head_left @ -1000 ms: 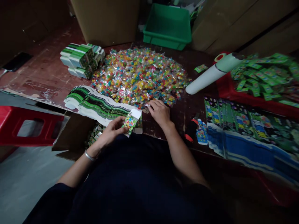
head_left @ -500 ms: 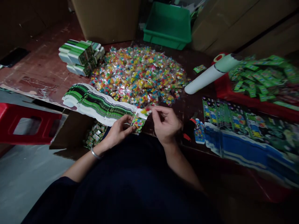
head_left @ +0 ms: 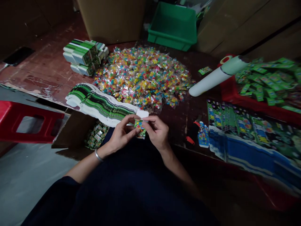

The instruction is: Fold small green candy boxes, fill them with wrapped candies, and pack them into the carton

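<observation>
Gripping 1 small printed box (head_left: 139, 124) at the near edge of the surface (head_left: 44, 72), with left hand (head_left: 119, 135) curled on its left side and right hand (head_left: 157, 133) pinching its upper right; risking a crease in the raised flap (head_left: 142, 114), if pressed askew; risking a spill from the carton row (head_left: 103, 105) just beyond, if brushed; toward the far edge, heaped clear packets (head_left: 141, 78).

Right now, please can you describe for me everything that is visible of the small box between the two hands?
The small box looks like thin card, green with multicoloured print on its visible face. A plain white flap stands open at its far end. The left hand grips its left side; the right hand touches its upper right. It is held near the table edge, by the green-and-white carton row. Its inside is hidden.
</observation>
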`<state>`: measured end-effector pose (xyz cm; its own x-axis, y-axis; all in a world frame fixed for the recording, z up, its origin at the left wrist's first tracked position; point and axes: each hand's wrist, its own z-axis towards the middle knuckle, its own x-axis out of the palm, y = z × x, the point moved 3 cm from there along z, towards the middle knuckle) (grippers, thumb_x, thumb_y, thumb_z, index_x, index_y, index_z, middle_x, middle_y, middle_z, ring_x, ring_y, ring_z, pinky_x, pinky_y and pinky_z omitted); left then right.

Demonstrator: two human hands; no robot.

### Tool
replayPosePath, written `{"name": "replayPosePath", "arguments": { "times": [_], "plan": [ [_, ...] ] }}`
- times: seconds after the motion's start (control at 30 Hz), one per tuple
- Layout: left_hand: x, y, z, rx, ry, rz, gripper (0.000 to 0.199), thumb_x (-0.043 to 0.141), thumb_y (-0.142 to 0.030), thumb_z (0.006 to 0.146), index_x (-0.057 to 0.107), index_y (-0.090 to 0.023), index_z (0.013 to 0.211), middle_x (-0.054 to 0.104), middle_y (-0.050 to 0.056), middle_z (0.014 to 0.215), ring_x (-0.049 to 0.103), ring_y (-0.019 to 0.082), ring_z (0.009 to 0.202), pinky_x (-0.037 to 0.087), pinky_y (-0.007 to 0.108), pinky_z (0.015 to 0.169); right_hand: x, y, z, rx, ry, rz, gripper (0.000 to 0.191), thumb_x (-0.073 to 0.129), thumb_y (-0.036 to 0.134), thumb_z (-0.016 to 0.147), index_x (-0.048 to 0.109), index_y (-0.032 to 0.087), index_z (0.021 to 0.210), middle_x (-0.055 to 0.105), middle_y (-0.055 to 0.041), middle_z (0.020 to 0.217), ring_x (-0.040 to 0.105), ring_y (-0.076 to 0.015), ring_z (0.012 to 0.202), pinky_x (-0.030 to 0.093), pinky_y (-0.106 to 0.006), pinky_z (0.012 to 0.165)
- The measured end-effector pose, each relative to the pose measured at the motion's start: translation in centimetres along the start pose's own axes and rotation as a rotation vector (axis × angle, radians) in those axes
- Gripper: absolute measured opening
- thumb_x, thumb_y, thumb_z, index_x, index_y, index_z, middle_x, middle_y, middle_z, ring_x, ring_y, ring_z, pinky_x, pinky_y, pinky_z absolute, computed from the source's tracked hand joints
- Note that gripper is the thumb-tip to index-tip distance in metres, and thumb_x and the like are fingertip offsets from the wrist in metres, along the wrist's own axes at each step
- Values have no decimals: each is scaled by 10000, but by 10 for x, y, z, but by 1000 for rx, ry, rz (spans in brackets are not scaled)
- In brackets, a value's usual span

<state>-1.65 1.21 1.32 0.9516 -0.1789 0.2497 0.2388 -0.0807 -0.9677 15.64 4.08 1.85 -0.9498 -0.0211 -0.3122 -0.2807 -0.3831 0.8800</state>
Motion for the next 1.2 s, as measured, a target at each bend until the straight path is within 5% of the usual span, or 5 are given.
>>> {"name": "replayPosePath", "arguments": {
  "times": [0.2,0.5,0.83,1.1,1.2],
  "plan": [
    [-2,6,5,-7,21,-67,405,862,-298,831,587,-235,1122,558,6,1102,548,43,695,494,172,622,9,-2,1,39,-69,79,134,694,392,957,662,262,961,769,-68,1088,757,-235,994,627,-388,864],
    [-5,8,0,62,-103,47,496,840,-317,846,518,-241,1215,608,40,1119,651,109,823,598,224,726,10,2,14,226,64,269,246,797,452,861,671,241,872,740,-18,887,700,-184,817,591,-316,739],
    [-9,7,-8,89,33,228,526,725,-246,937,529,-252,1426,640,92,1197,725,174,915,640,300,810,7,-17,18,381,98,332,303,878,455,740,704,208,706,681,20,659,595,-129,590,510,-264,570],
    [-12,11,-11,-15,40,167,438,756,-303,924,640,-221,1338,665,85,1187,675,115,772,589,235,709,8,5,7,127,60,117,298,713,425,951,701,227,729,707,-17,775,672,-179,750,564,-333,723],
    [-26,-3,-12,-19,71,200,328,740,-283,922,675,-190,1230,695,91,1151,697,141,798,589,244,711,4,4,2,57,176,90,270,622,453,1019,771,247,929,770,-54,996,732,-208,920,613,-364,823]
  ]
}}
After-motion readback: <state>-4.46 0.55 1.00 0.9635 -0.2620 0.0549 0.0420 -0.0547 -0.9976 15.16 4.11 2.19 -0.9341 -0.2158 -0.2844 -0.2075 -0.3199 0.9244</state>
